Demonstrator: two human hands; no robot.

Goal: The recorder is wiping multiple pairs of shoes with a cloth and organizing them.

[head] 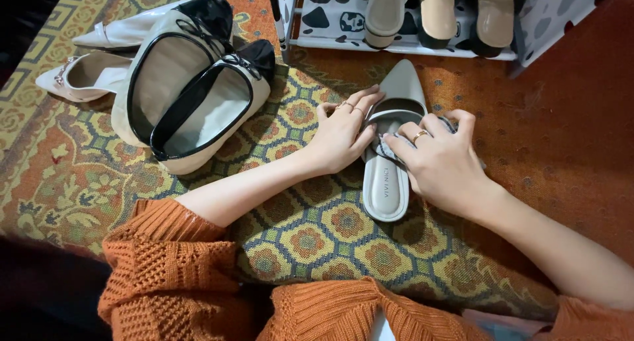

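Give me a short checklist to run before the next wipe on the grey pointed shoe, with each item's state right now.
1. Left hand steadies the grey shoe: ok, its fingers rest along the shoe's edge.
2. Right hand has the cloth: ok, a bit of cloth shows under its fingers, at the shoe's opening.
3. Shoe lies flat on the rug: ok, sole down, toe pointing to the rack.
4. Cream and black pair is apart from the working hands: ok, it lies to the left, not touching.
5. Cloth is clean enough: cannot tell, mostly hidden.
6. Shoe's far side is wiped: cannot tell.
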